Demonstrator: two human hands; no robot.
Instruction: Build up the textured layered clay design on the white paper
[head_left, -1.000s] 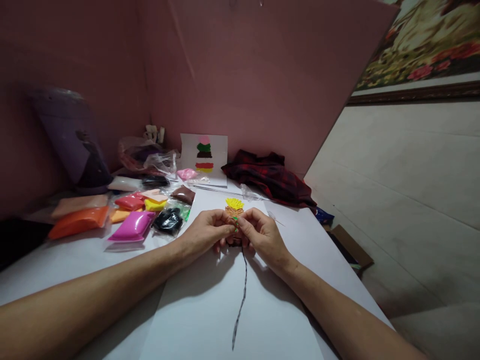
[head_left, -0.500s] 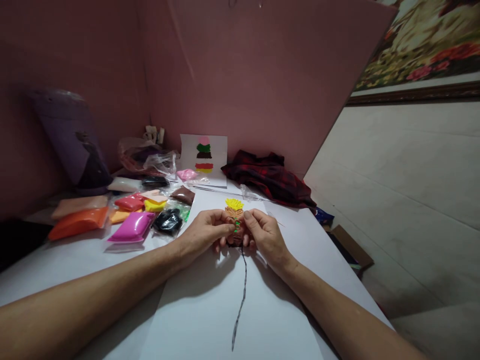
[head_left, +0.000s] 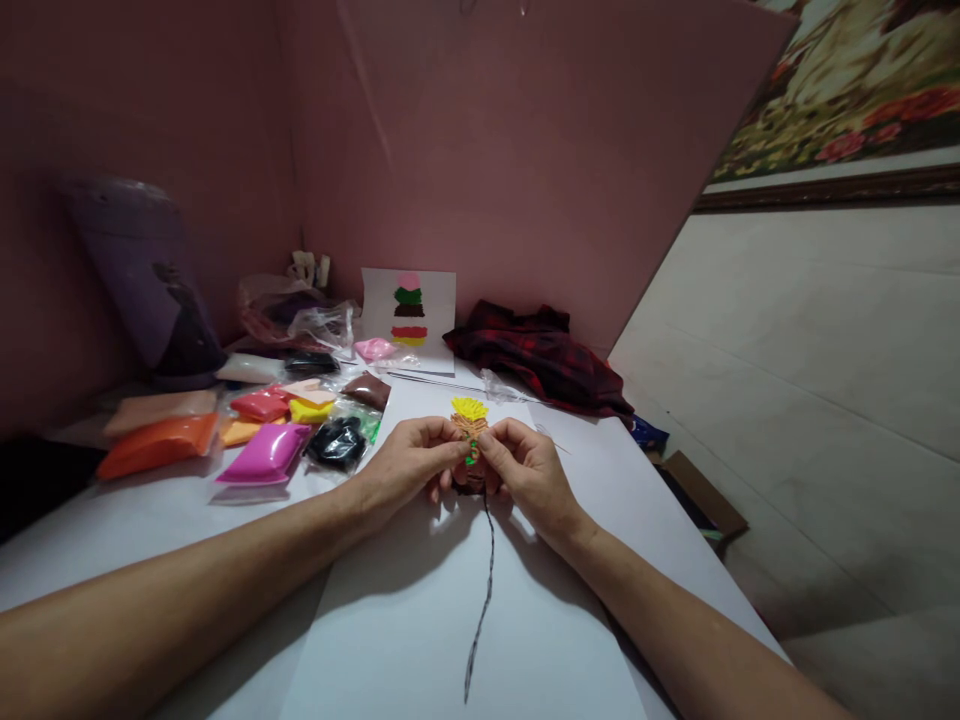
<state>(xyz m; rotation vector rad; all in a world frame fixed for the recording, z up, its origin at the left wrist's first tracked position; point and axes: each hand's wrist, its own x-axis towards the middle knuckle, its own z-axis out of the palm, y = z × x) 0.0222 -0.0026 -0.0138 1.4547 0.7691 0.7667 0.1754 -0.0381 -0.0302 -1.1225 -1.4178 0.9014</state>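
Note:
Both hands are closed around a small modelling clay piece (head_left: 470, 408) over white paper (head_left: 405, 640). It has a fringed yellow top, a ridged tan band below, green bits in the middle and a dark brown lower end. My left hand (head_left: 416, 458) pinches its left side, thumb against the green bits. From the right, my right hand (head_left: 534, 468) holds it with thumb tip on the front, near the same green. Fingers curl behind and hide much of the lower part. A dark twisted line (head_left: 487, 590) runs from the lower end toward me.
Bagged clay packs, among them a magenta pack (head_left: 264, 455), an orange pack (head_left: 157, 447) and a black pack (head_left: 337, 443), lie left. Behind stand a card with coloured patches (head_left: 439, 300) and a purple container (head_left: 127, 270). A dark red plaid cloth (head_left: 536, 350) lies at the back right.
My right thumb has shifted left and slightly down onto the front of the clay piece, by the green bits. My left hand stays nearly where it was.

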